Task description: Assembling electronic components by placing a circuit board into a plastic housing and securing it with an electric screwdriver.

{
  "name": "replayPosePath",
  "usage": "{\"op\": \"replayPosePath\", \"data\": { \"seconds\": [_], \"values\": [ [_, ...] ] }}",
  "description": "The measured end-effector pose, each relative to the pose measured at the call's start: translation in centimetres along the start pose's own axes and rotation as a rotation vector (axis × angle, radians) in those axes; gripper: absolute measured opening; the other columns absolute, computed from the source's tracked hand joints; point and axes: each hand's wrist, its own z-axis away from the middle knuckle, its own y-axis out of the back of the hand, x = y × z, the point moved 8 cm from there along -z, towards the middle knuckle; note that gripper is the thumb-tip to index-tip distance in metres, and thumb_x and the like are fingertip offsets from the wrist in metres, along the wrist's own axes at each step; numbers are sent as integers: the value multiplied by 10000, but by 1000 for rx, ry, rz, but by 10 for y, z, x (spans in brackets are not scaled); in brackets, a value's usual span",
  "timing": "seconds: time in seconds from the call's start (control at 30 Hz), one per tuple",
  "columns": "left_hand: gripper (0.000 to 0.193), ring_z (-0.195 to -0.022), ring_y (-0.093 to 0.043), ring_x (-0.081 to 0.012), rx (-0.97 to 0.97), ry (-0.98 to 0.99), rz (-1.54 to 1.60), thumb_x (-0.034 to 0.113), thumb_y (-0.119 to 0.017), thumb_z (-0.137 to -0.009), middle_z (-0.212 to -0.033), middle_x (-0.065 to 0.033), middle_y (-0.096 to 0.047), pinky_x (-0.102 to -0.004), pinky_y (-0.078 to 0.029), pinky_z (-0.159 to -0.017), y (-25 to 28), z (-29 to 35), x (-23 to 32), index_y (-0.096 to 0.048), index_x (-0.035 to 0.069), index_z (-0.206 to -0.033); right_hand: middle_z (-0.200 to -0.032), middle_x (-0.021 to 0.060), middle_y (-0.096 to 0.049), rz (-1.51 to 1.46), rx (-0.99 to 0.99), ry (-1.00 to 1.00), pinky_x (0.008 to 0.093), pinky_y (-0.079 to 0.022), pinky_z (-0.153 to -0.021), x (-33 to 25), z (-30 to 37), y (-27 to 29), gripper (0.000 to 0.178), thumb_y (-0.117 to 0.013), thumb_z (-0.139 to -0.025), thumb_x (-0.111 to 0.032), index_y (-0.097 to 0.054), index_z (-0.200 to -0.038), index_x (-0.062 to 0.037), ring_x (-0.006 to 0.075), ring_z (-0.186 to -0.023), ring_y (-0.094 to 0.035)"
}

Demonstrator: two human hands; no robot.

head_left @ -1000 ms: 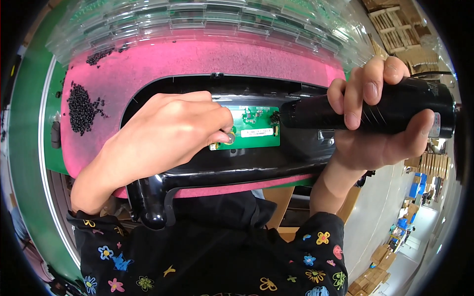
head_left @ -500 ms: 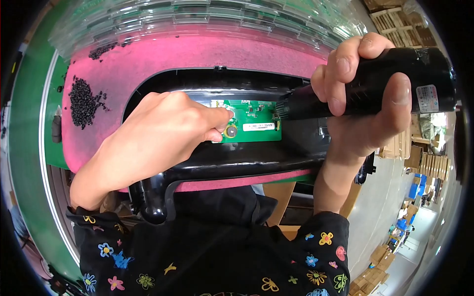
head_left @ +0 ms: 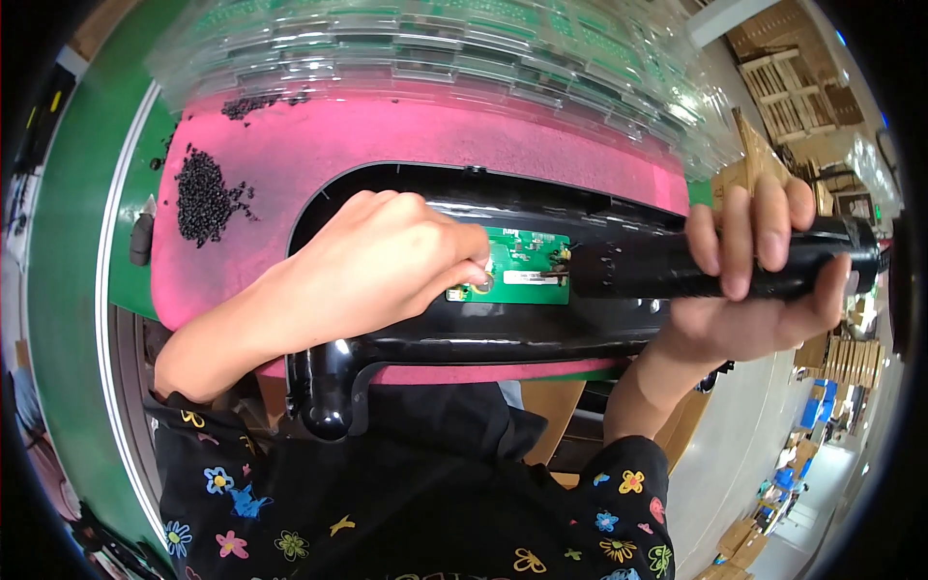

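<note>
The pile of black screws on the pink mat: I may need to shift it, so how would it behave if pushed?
The black screws lie loose, so they would probably scatter. The pink mat looks soft and might slow rolling.

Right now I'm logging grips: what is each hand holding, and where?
The right hand wraps the black power screwdriver around its barrel. The left hand holds nothing, its fingertips pressing the green circuit board at its left edge.

A glossy black plastic housing [head_left: 464,338] is seen on matt pink foam [head_left: 435,135], below clear glossy plastic trays [head_left: 435,48].
</note>
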Motion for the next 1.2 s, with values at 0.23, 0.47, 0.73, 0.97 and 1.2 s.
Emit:
{"op": "replayPosePath", "data": {
  "seconds": [0.23,0.47,0.73,0.97,1.2],
  "values": [
    [175,-671,-677,-257,58,-81,145,162,-763,-825,-757,-90,-685,-344,-533,-611,5,-4,6,-669,17,-852,-783,-14,-547,-51,75,130,257,-408,-539,-1,11,-6,303,-664,-876,-349,-508,-945,-99,74,-534,-494],
    [172,-694,-692,-266,103,-49,198,144,-766,-822,-779,-116,-703,-341,-546,-625,5,-4,0,-682,-2,-858,-763,-25,-549,-76,120,180,258,-438,-535,-3,16,-5,303,-709,-843,-314,-505,-934,-110,70,-522,-503],
    [220,-671,-689,-278,189,-171,221,115,-806,-772,-773,-131,-702,-331,-546,-605,11,0,10,-669,-34,-858,-768,-20,-545,-68,77,169,253,-444,-545,-4,20,-13,301,-706,-843,-312,-501,-926,-110,63,-517,-504],
    [215,-679,-628,-265,239,-228,166,111,-748,-808,-746,-114,-657,-362,-509,-618,14,-3,14,-685,-37,-950,-810,26,-577,-21,-7,144,269,-430,-534,10,19,-20,377,-685,-858,-378,-548,-1010,-61,101,-541,-522],
    [217,-680,-630,-287,231,-205,30,68,-754,-776,-746,-126,-645,-369,-507,-608,15,1,12,-672,-39,-946,-827,29,-567,52,-13,188,271,-431,-560,17,24,-23,408,-693,-861,-417,-535,-1027,-80,116,-567,-526]
  ]
}}
